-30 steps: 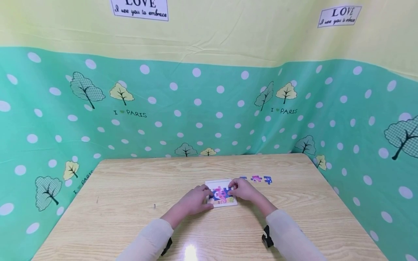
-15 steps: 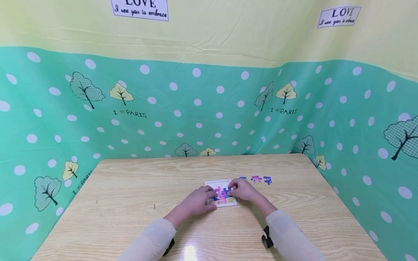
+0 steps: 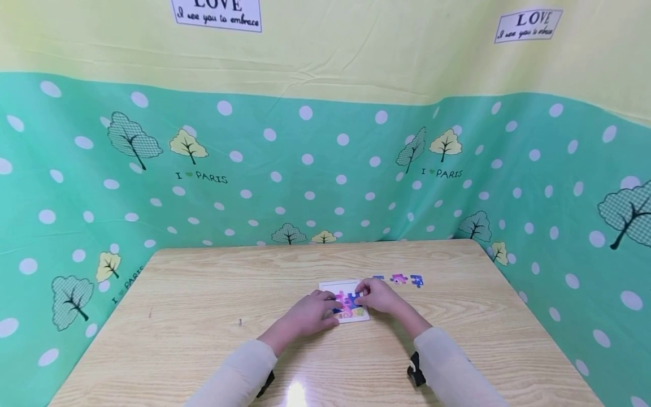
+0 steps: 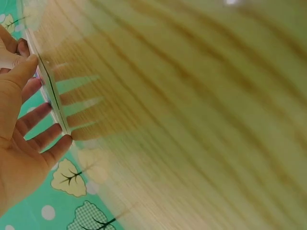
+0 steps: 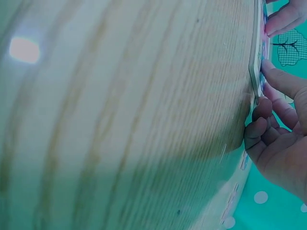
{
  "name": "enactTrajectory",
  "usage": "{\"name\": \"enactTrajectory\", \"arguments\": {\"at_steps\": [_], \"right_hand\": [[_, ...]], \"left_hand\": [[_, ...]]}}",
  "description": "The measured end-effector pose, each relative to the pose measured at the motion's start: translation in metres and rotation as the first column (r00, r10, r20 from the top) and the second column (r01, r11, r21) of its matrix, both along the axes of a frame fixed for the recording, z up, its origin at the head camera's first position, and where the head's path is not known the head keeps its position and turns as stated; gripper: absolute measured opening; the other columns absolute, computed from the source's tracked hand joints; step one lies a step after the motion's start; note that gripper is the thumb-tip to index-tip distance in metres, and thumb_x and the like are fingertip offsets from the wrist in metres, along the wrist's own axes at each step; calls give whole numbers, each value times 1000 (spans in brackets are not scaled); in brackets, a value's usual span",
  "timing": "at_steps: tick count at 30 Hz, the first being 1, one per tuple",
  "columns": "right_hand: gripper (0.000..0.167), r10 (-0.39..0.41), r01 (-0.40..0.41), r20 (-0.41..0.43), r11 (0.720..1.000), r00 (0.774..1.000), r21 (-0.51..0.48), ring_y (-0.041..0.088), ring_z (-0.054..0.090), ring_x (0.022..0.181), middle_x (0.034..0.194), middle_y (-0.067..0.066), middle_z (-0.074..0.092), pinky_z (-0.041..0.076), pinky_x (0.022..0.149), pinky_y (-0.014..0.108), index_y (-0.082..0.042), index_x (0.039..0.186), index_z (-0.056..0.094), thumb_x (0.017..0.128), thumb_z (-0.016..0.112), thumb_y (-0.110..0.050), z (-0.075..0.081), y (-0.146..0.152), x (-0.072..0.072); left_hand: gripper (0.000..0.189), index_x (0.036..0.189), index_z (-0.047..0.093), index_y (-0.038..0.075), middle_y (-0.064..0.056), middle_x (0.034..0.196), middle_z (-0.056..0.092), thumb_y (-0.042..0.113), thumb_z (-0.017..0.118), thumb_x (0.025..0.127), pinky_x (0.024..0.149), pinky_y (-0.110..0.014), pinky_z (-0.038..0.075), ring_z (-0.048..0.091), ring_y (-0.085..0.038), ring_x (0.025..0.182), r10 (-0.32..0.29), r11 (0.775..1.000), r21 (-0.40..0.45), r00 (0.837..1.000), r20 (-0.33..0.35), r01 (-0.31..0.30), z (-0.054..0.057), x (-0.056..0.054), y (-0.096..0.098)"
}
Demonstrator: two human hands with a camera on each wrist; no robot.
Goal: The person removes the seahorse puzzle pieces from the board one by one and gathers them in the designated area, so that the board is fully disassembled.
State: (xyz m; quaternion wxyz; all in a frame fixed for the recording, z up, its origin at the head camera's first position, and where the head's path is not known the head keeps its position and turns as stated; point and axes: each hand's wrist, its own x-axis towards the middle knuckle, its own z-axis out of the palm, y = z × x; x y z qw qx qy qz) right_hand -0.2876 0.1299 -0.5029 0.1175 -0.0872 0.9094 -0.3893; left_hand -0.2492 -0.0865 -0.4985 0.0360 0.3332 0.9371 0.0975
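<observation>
A small white-edged jigsaw puzzle board (image 3: 330,285) lies on the wooden table, partly filled with pink and blue pieces. My left hand (image 3: 307,314) reaches over its left side, fingers extended across the pieces and thumb by the near edge. In the left wrist view, the left hand (image 4: 21,163) has its fingers spread along the board. At the right side my right hand (image 3: 380,297) pinches a blue puzzle piece (image 3: 353,299) between thumb and index finger. The right wrist view has the right hand (image 5: 283,139) with its thumb on the pieces and other fingers curled beside the board.
Beyond the right hand lie three loose pieces: a pink piece (image 3: 399,278), a blue piece (image 3: 417,280) and another blue piece (image 3: 378,277), partly hidden. A tiny grey object (image 3: 241,322) sits left of the hands. A patterned curtain (image 3: 305,169) surrounds the table (image 3: 203,282).
My left hand has slid slightly right, its fingers now covering more of the left pieces. The right hand stays in place at the right side.
</observation>
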Motion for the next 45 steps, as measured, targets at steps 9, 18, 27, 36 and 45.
{"name": "enactTrajectory", "arguments": {"at_steps": [9, 18, 27, 36, 45], "right_hand": [[20, 7, -7, -20, 1000, 1000, 31, 15, 46, 70, 77, 3, 51, 40, 58, 23, -8, 98, 66, 81, 72, -15, 0, 1, 2], [23, 41, -39, -32, 997, 999, 62, 15, 47, 71, 77, 3, 53, 41, 60, 23, -7, 101, 68, 79, 72, -13, 4, 1, 2], [20, 17, -19, 40, 999, 999, 33, 16, 47, 71, 78, 3, 51, 42, 61, 24, -8, 97, 63, 79, 72, -9, 8, 0, 0], [20, -3, 2, 42, 1000, 999, 15, 15, 47, 71, 78, 3, 51, 41, 62, 24, -5, 96, 62, 79, 71, -6, 9, -2, -2], [19, 24, -23, 38, 1000, 999, -13, 14, 49, 70, 79, 4, 53, 43, 60, 22, -4, 95, 61, 79, 71, -6, 10, 0, 1]], "left_hand": [[42, 128, 57, 24, -4, 135, 53, 42, 57, 90, 105, -44, 42, 49, -29, 125, 5, 1000, -3, 1000, 11, -5, 0, 1, 0], [42, 128, 57, 24, -4, 134, 53, 43, 57, 90, 103, -42, 44, 49, -28, 123, 11, 1000, -2, 1000, 6, -11, -1, 0, 0], [42, 128, 57, 22, -6, 133, 54, 40, 59, 90, 100, -42, 46, 50, -27, 121, 4, 1000, -1, 1000, -10, -4, 1, 2, 1], [43, 127, 57, 21, -6, 131, 55, 42, 58, 90, 100, -40, 46, 51, -26, 119, -2, 1000, -17, 1000, -15, 2, 0, -2, 1], [43, 128, 57, 20, -6, 133, 53, 41, 58, 90, 101, -40, 45, 50, -27, 120, -2, 1000, -23, 1000, 8, 2, 2, -2, 2]]}}
